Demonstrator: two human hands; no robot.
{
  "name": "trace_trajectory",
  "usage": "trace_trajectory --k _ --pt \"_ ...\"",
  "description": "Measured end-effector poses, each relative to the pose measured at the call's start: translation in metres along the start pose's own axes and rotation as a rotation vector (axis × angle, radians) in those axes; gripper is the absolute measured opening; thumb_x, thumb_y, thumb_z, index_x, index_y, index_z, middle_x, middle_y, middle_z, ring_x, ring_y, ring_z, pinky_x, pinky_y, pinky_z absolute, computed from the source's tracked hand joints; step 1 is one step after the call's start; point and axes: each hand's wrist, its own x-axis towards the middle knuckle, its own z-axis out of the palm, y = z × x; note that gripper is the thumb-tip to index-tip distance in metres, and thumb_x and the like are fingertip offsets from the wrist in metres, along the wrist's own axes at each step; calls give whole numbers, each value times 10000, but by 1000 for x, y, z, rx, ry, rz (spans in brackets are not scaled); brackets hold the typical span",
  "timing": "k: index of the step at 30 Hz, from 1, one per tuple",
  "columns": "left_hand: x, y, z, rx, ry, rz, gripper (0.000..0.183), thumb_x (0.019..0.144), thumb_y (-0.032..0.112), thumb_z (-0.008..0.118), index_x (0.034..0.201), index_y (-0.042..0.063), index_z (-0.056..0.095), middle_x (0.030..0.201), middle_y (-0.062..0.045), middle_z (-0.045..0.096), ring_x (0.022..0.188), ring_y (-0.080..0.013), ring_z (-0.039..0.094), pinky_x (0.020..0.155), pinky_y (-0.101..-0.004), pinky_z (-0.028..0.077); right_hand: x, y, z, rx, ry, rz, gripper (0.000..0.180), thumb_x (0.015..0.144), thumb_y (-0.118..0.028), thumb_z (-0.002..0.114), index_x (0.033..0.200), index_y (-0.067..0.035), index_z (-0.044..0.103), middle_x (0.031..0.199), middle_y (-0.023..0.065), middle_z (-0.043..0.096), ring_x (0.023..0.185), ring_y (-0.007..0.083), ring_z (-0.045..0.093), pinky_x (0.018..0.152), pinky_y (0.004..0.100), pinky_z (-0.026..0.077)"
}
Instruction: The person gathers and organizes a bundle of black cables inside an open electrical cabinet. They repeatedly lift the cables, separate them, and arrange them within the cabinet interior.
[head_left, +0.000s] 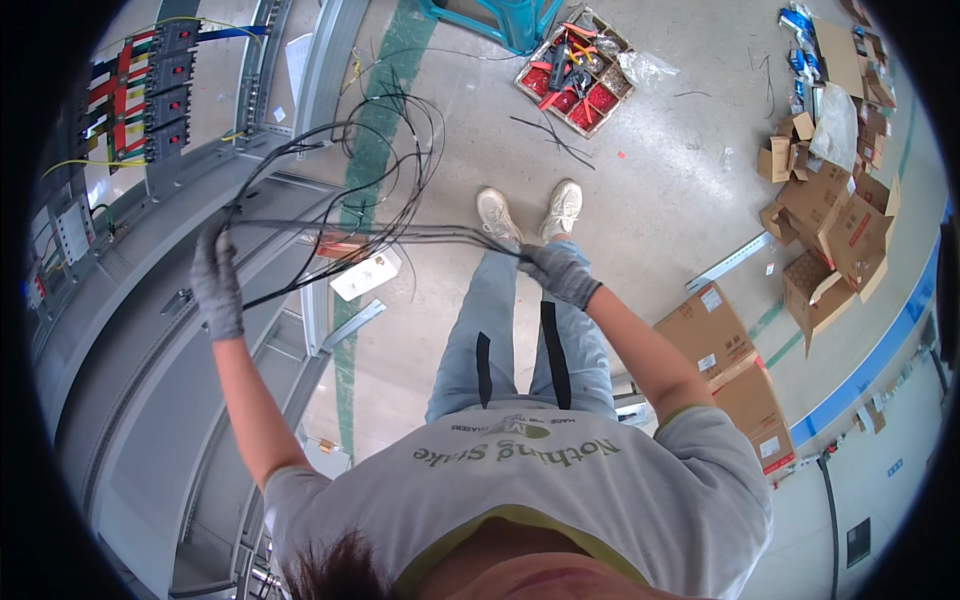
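Observation:
A loose bundle of thin black electrical wires (420, 161) hangs in wide loops between my two hands. My left hand (217, 281), in a grey knitted glove, grips the wires at the left, in front of the metal frame of an electrical cabinet (169, 206). Several strands run across to my right hand (556, 274), also gloved, which is closed around them above my legs. Looped wire hides part of the floor behind it. Inside the cabinet, at the upper left, sits a column of black circuit breakers (171, 105) with coloured busbars.
A divided box (581, 71) of pliers and small red parts lies on the floor near a teal plastic stool (517, 22). Cardboard boxes (821, 202) pile up at the right, with another carton (709, 330) nearer me. Black wire offcuts (555, 139) and a metal strip (727, 262) lie on the floor.

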Motion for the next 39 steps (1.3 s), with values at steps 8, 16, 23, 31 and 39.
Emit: trace_trajectory --k 8,16,23,31,39 --pt "21 -11 92 54 -118 168 265 873 174 572 1127 111 610 909 -102 647 767 -207 616 716 -335 499 -72 8 -53 -138 94 238 294 926 -345 519 934 -56 571 864 227 616 824 421 587 709 474 468" --pt "-29 -14 1 -27 147 14 279 930 295 512 1082 78 601 1027 -165 634 960 -356 597 832 -416 467 -95 -51 -67 -219 237 57 239 918 -297 541 948 -65 590 757 232 612 710 435 593 614 498 456" --pt "-68 17 -142 -99 437 -75 326 928 365 510 1094 102 608 959 -184 651 912 -370 613 796 -442 476 -70 -131 -98 -332 197 -113 296 920 -334 535 977 -51 603 796 245 627 739 439 601 646 509 467" --pt "-107 42 -258 -151 747 -54 347 933 354 506 1097 67 611 980 -197 650 927 -368 615 806 -430 481 -78 -166 -134 -289 221 -348 238 892 -261 604 965 -34 609 811 209 643 753 395 625 644 456 480" --pt "-137 83 -320 -71 856 14 334 926 338 522 1082 57 610 985 -193 651 936 -358 616 811 -425 480 -105 -216 -133 -528 117 -319 295 917 -292 558 1064 -40 598 854 231 644 800 401 626 675 461 484"
